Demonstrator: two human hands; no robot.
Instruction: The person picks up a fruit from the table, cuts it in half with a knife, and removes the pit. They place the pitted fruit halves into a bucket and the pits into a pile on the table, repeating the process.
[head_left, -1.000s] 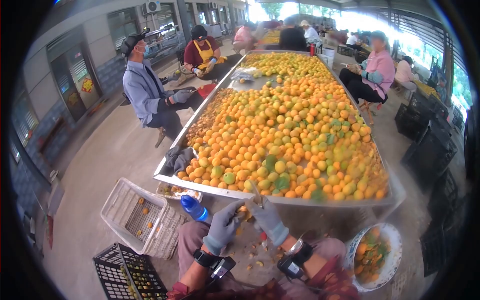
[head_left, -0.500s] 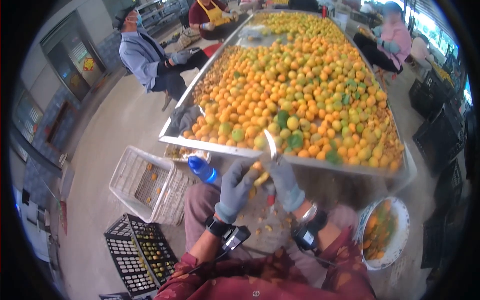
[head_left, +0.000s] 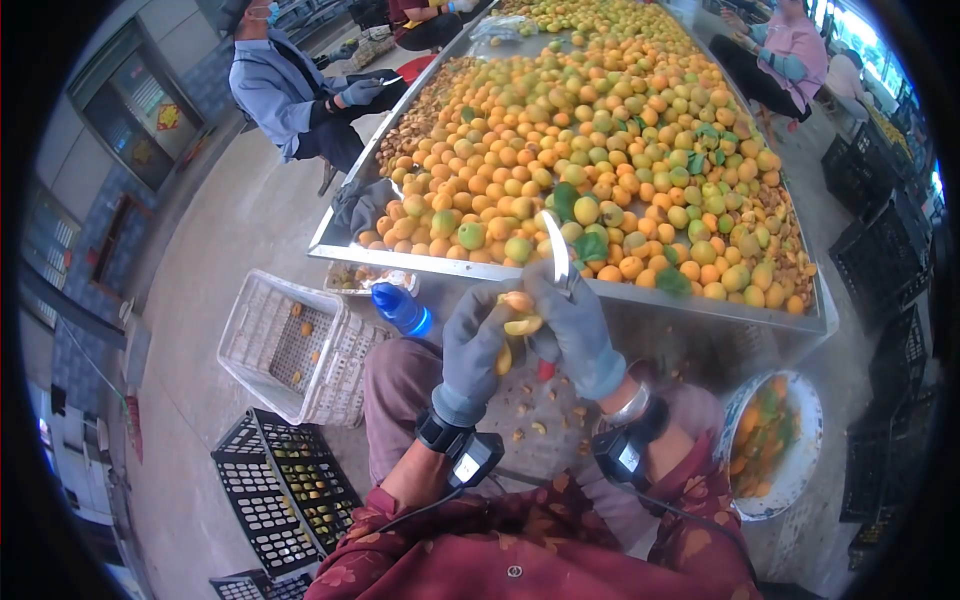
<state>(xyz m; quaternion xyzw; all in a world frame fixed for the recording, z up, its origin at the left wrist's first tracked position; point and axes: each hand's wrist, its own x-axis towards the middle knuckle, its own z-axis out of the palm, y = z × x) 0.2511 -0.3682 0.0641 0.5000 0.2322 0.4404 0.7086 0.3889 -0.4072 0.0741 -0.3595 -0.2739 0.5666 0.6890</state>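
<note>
In grey gloves, both of my hands meet just below the near edge of a metal-rimmed table (head_left: 440, 265) heaped with orange and green apricots (head_left: 520, 170). My left hand (head_left: 468, 350) is closed on a cut apricot (head_left: 516, 302), whose yellow-orange flesh shows between the fingers. My right hand (head_left: 580, 335) grips a curved knife (head_left: 556, 245). Its pale blade points up and away over the table rim, and a red handle end shows below the palm. The right fingertips are close against the fruit; exact contact is hidden.
At left stand a white crate (head_left: 285, 345) and a black crate (head_left: 285, 490) with small fruit. A blue bottle (head_left: 400, 308) is by my left knee. A white basin (head_left: 808, 440) of fruit scraps sits at right. Co-workers (head_left: 285, 95) sit along the table; black crates (head_left: 875, 250) line the right.
The view has tilted down slightly. The knife blade has turned a little and shows more broadly. Both hands stay together, with the cut apricot still in the left.
</note>
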